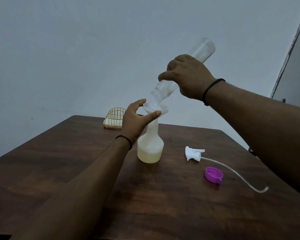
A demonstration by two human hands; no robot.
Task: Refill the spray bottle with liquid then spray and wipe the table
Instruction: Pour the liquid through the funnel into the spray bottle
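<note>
- Spray bottle [150, 146] stands upright on our table [76, 161], long axis vertical, neck up, yellowish liquid filling its lower part.
- Funnel [155, 110] sits in its neck, mouth upward.
- Our left hand [134, 121] curls loosely around the funnel: thumb [152, 116] on the near rim, a fingertip on the far rim, the cone lying between them.
- Our right hand [189, 76] grips a clear bottle [184, 71] around its middle, fingers wrapped tight.
- That bottle tilts steeply, base up to the right, mouth down-left into the funnel.
- Sprayer head [193, 153] lies on the table right of the spray bottle, its tube [235, 174] trailing right.
- Purple cap [213, 174] rests near the tube, open side up.
- Wire holder [114, 119] stands at the far edge.
</note>
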